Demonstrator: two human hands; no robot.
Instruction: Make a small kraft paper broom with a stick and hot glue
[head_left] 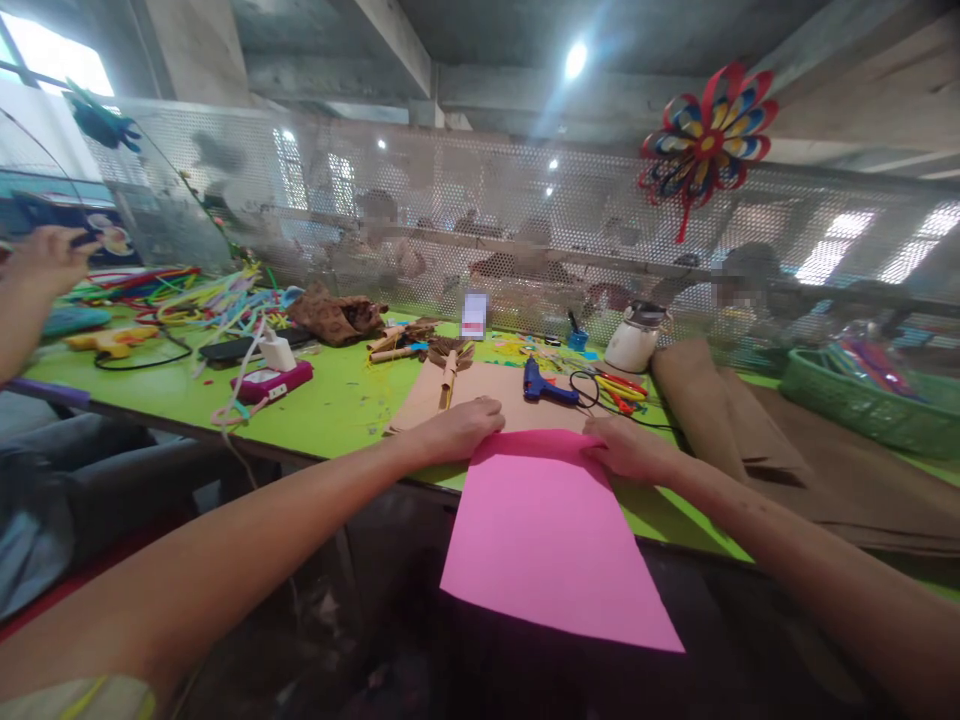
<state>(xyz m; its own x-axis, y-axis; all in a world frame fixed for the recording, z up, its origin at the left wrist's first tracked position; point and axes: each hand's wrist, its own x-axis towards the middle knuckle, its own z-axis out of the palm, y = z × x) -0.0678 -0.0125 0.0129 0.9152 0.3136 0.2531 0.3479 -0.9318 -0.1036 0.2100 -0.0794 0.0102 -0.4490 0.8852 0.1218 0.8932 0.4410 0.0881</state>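
A sheet of pink paper (551,540) hangs over the front edge of the green table, its far edge bent up between my two hands. My left hand (474,422) is closed on the far left corner of the sheet. At the far right corner, my right hand (626,448) pinches the paper with the fingers curled. Beyond the sheet lies brown paper (495,385), with a blue glue gun (551,385) on its right part. A rolled brown paper piece (449,375) rests on it at the left.
Left on the green table (330,400) are a magenta power strip (271,382), a yellow glue gun (112,340) and colourful strips. A white kettle (630,340), brown sheets (847,450) and a green basket (862,400) stand right. Another person's hand (56,258) is at far left.
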